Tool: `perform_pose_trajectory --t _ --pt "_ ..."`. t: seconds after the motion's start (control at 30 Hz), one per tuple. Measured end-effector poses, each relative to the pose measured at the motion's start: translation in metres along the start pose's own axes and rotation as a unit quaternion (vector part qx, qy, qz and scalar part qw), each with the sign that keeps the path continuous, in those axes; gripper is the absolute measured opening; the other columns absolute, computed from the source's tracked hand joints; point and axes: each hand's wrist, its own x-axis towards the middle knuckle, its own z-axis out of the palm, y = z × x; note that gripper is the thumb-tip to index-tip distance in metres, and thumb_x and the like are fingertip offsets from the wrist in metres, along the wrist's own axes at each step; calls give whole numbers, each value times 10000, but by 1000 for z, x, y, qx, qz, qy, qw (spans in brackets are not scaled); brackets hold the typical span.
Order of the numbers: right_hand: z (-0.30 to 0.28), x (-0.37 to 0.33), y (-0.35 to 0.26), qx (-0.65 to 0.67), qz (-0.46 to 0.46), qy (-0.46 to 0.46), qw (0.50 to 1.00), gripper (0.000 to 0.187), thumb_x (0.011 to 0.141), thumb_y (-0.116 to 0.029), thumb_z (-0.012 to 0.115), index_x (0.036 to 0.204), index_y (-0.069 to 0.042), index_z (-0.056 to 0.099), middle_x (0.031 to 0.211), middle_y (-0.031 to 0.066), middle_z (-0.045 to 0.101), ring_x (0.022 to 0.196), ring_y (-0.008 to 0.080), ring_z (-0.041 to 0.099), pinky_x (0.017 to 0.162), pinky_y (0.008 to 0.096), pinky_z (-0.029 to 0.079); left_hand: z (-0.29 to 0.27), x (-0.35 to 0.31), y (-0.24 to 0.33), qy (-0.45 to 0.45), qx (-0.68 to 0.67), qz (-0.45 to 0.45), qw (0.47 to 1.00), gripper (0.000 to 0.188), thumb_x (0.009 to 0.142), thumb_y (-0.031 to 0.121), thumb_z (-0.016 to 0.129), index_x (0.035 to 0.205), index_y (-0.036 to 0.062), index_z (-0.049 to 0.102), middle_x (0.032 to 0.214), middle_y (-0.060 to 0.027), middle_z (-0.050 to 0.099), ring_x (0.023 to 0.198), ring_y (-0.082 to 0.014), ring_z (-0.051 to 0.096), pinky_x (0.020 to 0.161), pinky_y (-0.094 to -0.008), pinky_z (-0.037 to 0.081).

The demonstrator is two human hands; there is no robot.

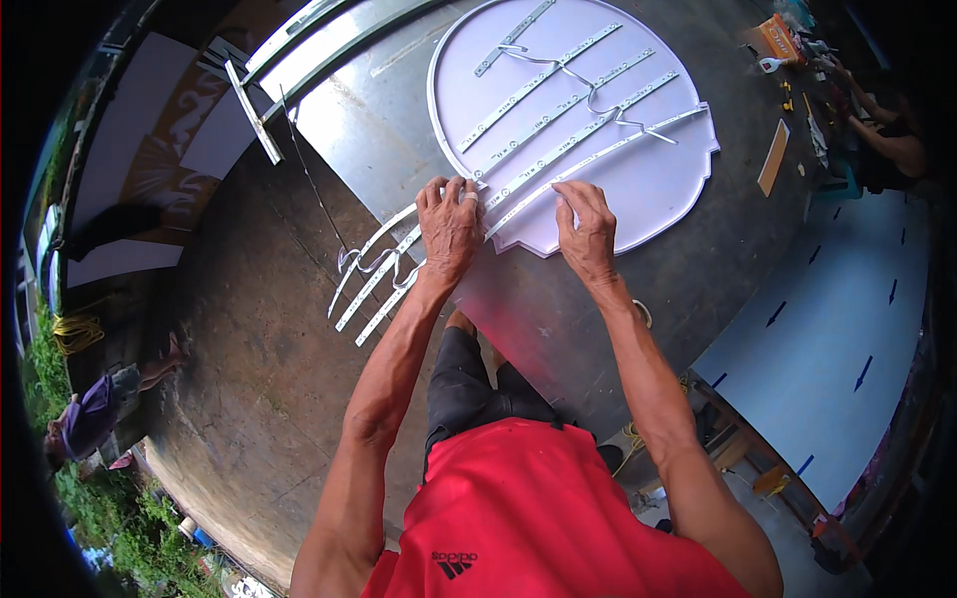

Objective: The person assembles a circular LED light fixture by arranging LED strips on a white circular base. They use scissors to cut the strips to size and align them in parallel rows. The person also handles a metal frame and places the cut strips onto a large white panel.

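A white, rounded sign panel (pixel 653 184) with a raised rim lies on a metal table. Several LED strips (pixel 543 122) run slantwise across it, with a loose white wire (pixel 588 95) over them. My left hand (pixel 449 227) is closed over strips at the panel's near-left edge; its palm hides the grip. Beyond that hand, the strips' free ends (pixel 379 317) stick out past the table edge, a white wire looped among them. Near the panel's front edge, my right hand (pixel 588 231) pinches at the nearest LED strip (pixel 618 149), thumb and forefinger together.
The metal table (pixel 748 120) also bears an orange box (pixel 780 40) and a tan flat piece (pixel 774 157). A co-worker's arm (pixel 877 110) reaches in at far right. A pale board with dark arrow marks (pixel 827 289) lies right. Metal framing (pixel 329 60) stands far left; another person (pixel 95 414) is at left.
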Motion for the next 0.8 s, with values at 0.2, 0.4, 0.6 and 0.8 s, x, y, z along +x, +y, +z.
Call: perform_pose_trajectory --t 0.2,0.4,0.6,0.8 --pt "51 57 32 -134 -51 -17 990 316 894 -87 622 1198 0 617 1275 210 540 1181 376 518 976 452 484 -7 6 4 13 3 23 1000 302 784 151 703 1064 40 716 1152 -85 629 1187 -341 484 1077 -573 280" --pt "75 75 79 -192 -6 -104 976 456 946 -262 630 1282 37 555 1424 271 456 1327 410 422 1102 453 404 -24 42 4 46 28 6 999 100 795 192 753 789 92 752 1022 -31 715 1239 -337 496 1108 -593 224" --pt "79 77 67 -177 11 -64 982 425 922 -292 667 1161 50 590 1331 273 517 1282 416 455 1079 466 418 16 151 -34 35 -102 60 992 527 745 -113 589 1262 -10 582 1352 -174 559 1187 -343 561 996 -409 485" --pt "86 102 37 -229 85 -104 964 598 878 -353 714 1331 -46 472 1167 184 485 1154 359 460 958 534 411 73 222 -66 -73 -45 116 990 604 797 -42 547 1393 28 480 1522 -160 422 1326 -348 474 1017 -467 445"
